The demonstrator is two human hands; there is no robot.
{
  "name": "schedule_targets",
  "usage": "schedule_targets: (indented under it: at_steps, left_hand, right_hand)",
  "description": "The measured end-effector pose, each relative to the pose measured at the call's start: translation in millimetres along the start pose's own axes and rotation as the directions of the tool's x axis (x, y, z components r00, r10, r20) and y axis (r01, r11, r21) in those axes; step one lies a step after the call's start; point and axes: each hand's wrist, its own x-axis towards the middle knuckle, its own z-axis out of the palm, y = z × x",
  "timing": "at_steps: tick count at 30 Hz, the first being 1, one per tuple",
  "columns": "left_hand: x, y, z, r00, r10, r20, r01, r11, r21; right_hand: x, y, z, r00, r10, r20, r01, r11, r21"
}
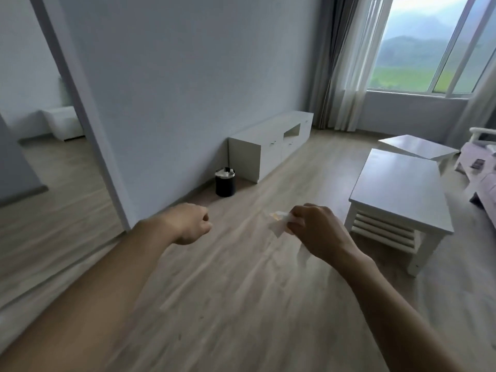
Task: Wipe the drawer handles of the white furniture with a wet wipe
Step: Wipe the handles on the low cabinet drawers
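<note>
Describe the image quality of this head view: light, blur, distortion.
Head view: daylight enters through the window, which looks bright and hazy; the wall is evenly dim. The wood floor streaks with motion blur, and the wet wipe in the right hand is smeared. Wide-angle distortion tilts the door frame.

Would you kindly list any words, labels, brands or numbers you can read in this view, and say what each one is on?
None can be read.
Wet wipe in the right hand: a yellowish patch shows, too blurred to tell if it is print.
Black bin by the wall: no label visible.
White TV cabinet and white coffee table: plain, no markings.
Small dark item at the right edge: too small to read.
</note>
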Motion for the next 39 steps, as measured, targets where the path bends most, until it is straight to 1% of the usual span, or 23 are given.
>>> schedule_targets:
  at_steps: [3,5,10,13,16,18,20,23,26,28,33,36,39]
  left_hand:
    - [127.6,-17.8,-50.3,1.000,0.015,-0.019,-0.014,0.999,0.048]
    - [212.4,-15.8,-80.8,0.999,0.042,0.001,-0.042,0.996,0.085]
    - [423.4,20.7,-131.6,0.980,0.191,0.050,-0.196,0.968,0.157]
    - [552.2,47.0,-153.6,0.967,0.234,0.097,-0.248,0.953,0.173]
    - [685.9,71.6,-188.1,0.967,0.235,0.097,-0.248,0.954,0.166]
    - [767.2,84.6,-221.3,0.970,0.238,0.045,-0.242,0.962,0.127]
    - [837.4,90.7,-256.0,0.969,0.246,0.003,-0.246,0.966,0.086]
    - [933.1,92.5,-291.0,0.978,0.207,0.021,-0.208,0.977,0.041]
    - [1043.9,94.3,-312.6,0.987,0.152,0.050,-0.153,0.988,0.005]
    - [1126.1,98.2,-320.5,0.988,0.139,0.065,-0.139,0.990,-0.011]
    - [1340.1,104.1,-346.4,0.993,0.113,0.031,-0.111,0.992,-0.055]
    - [1451.5,112.2,-372.6,0.998,0.063,0.026,-0.062,0.997,-0.047]
    - [1543.9,130.0,-394.3,0.997,0.052,0.054,-0.051,0.998,-0.025]
  right_hand:
    - [113.9,31.5,8.4,0.998,0.052,-0.026,-0.053,0.998,-0.031]
    - [178.5,64.0,2.5,0.993,0.113,-0.039,-0.115,0.991,-0.066]
    - [324.9,168.4,5.6,0.960,0.258,-0.110,-0.266,0.962,-0.064]
    - [426.7,235.3,22.1,0.942,0.315,-0.120,-0.325,0.942,-0.079]
    - [544.9,302.3,31.1,0.952,0.280,-0.126,-0.292,0.952,-0.087]
    - [628.6,340.7,26.6,0.963,0.235,-0.128,-0.250,0.961,-0.118]
    - [709.7,368.5,18.9,0.967,0.205,-0.152,-0.225,0.966,-0.129]
    - [822.2,400.7,16.7,0.977,0.183,-0.111,-0.194,0.976,-0.101]
    - [933.0,444.8,28.0,0.988,0.136,-0.075,-0.144,0.983,-0.118]
    - [1007.3,481.6,40.0,0.990,0.115,-0.076,-0.124,0.984,-0.128]
    - [1203.2,574.4,73.6,0.994,0.074,-0.076,-0.082,0.990,-0.114]
    - [1310.7,628.6,85.0,0.998,0.050,-0.031,-0.054,0.991,-0.124]
    - [1401.0,686.3,93.5,0.999,0.051,0.003,-0.050,0.992,-0.113]
